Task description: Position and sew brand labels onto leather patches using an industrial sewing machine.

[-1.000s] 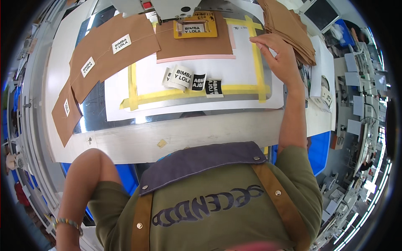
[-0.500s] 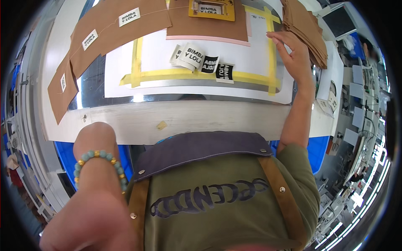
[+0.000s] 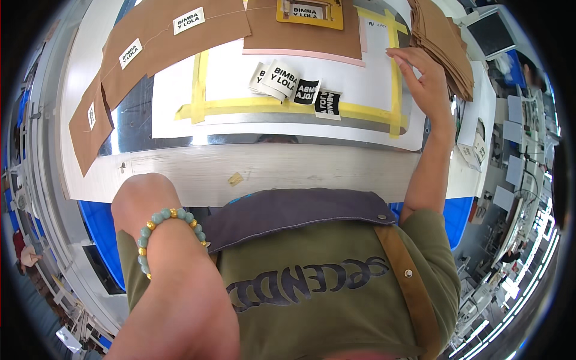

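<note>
My right hand [image 3: 426, 81] is open at the right side of a taped white sheet [image 3: 252, 123], its thumb and forefinger apart, nothing visible in them. Just beyond it lies a stack of brown panels [image 3: 441, 48]. My left hand [image 3: 180, 312] is raised close in front of me, with a bracelet of grey-green and gold beads [image 3: 168, 215] at the wrist; its fingers are hidden. Loose white labels [image 3: 281, 78] and black labels [image 3: 328, 103] lie on the sheet. At the far middle, a yellow frame [image 3: 336, 13] sits on a brown panel [image 3: 300, 41], a white label showing in its window.
A thread-linked chain of brown panels [image 3: 150, 45], each with a white label, curves over the table's left side. A white box [image 3: 477, 108] stands at the right, with a dark screen [image 3: 492, 33] beyond. Blue bins [image 3: 102, 234] sit below the table.
My left hand and forearm have shifted right, across my front. My right hand keeps its place at the sheet's edge. The whole view has turned slightly.
</note>
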Motion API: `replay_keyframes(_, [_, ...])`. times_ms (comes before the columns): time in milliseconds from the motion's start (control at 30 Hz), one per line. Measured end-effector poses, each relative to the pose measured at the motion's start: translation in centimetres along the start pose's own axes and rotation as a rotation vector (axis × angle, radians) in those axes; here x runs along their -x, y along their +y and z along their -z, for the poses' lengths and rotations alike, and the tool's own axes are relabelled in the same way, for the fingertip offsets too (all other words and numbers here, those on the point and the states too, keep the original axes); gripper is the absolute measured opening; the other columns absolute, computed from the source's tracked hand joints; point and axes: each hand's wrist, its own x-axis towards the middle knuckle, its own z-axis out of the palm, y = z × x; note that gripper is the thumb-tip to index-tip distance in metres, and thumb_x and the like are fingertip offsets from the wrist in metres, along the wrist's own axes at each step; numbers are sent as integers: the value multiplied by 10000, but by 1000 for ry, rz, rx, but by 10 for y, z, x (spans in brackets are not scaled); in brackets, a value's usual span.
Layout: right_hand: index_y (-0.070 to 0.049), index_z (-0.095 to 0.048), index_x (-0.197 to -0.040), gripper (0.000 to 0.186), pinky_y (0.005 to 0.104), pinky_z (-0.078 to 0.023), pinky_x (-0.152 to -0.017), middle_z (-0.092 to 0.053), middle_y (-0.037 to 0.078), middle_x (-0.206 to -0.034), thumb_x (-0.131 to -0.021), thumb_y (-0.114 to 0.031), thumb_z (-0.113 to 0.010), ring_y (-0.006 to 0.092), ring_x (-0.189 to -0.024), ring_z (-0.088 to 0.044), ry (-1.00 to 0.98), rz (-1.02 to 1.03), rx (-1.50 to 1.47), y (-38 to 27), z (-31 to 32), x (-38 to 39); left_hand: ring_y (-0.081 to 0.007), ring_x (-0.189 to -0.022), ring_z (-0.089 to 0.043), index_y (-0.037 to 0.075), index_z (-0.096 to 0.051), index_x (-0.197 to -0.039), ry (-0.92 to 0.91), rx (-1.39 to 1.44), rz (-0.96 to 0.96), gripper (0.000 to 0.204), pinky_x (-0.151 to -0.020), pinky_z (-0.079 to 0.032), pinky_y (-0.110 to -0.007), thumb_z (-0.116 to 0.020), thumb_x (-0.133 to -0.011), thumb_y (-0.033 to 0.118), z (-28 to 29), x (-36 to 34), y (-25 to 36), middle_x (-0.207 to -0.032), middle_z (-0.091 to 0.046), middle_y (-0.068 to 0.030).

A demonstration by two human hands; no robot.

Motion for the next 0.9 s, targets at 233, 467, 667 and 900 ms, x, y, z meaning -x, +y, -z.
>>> replay_keyframes(233, [-92, -775, -1256, 247, 371, -533, -998, -769, 99, -1233, -1034, -148, -681, 295, -1131, -698, 3, 15, 25, 1, 1, 1, -145, -1356, -543, 282, -542, -1522, 359, -626, -267, 508, -1155, -436, -404, -614, -1080, 523, 15, 29, -54, -1417, -604, 9])
replay_keyframes(467, [-88, -716, -1362, 350, 433, -430, -1195, -653, 100, -1489, -1018, -93, -653, 323, -1403, -570, -50, 174, 23, -11, -20, 2, -371, -1232, -669, 63, -802, -1175, -656, -746, 632, 219, -1032, -530, -455, -675, -999, 91, 95, 130, -150, -1211, -779, -101])
replay_keyframes(667, [-97, -730, -1345, 350, 447, -437, -1196, -645, 94, -1500, -998, -109, -689, 333, -1425, -554, -6, 217, 91, -6, -40, -1, -346, -1268, -625, 90, -761, -1295, -815, -750, 739, 295, -1137, -474, -434, -696, -1008, 121, 94, 168, -193, -1320, -717, -95])
replay_keyframes(900, [-91, -760, -1288, 307, 452, -434, -1199, -643, 98, -1500, -990, -95, -687, 340, -1436, -544, 4, 149, 17, -2, -40, 0, -409, -1180, -604, 87, -645, -1445, -929, -711, 927, 521, -1094, -487, -505, -773, -947, 174, 85, 162, -234, -1300, -644, -178])
